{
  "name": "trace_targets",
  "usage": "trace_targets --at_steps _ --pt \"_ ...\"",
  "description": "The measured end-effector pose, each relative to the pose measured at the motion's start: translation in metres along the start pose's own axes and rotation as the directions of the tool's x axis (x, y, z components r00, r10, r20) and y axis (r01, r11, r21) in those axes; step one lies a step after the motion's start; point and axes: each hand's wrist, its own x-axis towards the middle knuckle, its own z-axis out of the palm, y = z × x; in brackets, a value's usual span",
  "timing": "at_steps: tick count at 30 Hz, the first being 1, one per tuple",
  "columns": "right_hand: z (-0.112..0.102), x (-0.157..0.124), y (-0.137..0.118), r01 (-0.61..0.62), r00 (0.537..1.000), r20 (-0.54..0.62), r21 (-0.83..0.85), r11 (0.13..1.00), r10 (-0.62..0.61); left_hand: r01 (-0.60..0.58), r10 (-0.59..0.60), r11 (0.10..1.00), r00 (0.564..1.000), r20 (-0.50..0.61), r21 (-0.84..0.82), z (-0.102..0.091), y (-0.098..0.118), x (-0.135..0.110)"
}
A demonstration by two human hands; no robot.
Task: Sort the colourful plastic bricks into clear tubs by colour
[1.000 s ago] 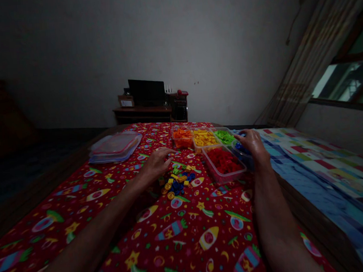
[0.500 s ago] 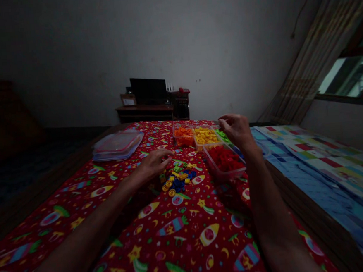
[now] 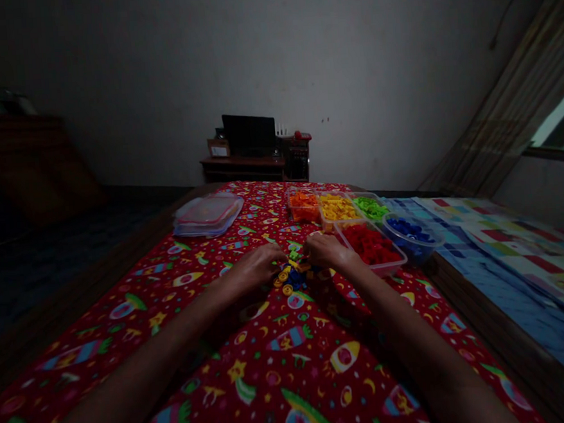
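A small pile of yellow, blue and green toy building blocks (image 3: 295, 278) lies on the red patterned cloth (image 3: 273, 367). At the pile's left edge is my left hand (image 3: 261, 264), fingers curled down toward the blocks. My right hand (image 3: 327, 250) reaches the pile from the other side, its fingers bent downward. Both sets of fingertips are dim and partly hidden, so whether either pinches a block does not show. Just right of my right hand stands a clear box of red blocks (image 3: 372, 244).
Behind the red blocks are boxes of orange blocks (image 3: 303, 205), yellow blocks (image 3: 338, 207) and green blocks (image 3: 370, 207). A round tub of blue blocks (image 3: 410, 231) sits at the table's right edge. Stacked clear lids (image 3: 208, 215) lie at the left. A bed (image 3: 499, 273) adjoins the right side.
My right hand has come down and left from above the boxes to the pile. My left hand stays beside the pile, its fingers now lower. The view has turned slightly left.
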Motion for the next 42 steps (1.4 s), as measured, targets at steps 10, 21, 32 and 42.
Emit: trace_targets --at_steps 10,21,32,42 --pt "-0.006 -0.006 0.008 -0.015 0.997 -0.078 0.079 0.997 0.021 0.022 -0.021 0.998 1.000 -0.012 0.053 0.013 -0.001 -0.004" --pt "0.030 -0.023 0.029 -0.031 0.997 0.070 0.147 0.989 0.021 -0.003 0.006 0.999 0.998 -0.064 0.046 0.025 -0.006 0.003" --pt "0.033 -0.030 0.030 0.015 0.988 -0.156 0.203 0.979 0.017 0.141 -0.144 0.989 0.988 -0.058 -0.052 -0.001 0.000 0.004" --pt "0.030 -0.032 0.010 0.102 0.993 -0.079 0.266 0.958 -0.084 0.003 -0.004 1.000 0.999 -0.036 -0.012 0.026 0.020 -0.005"
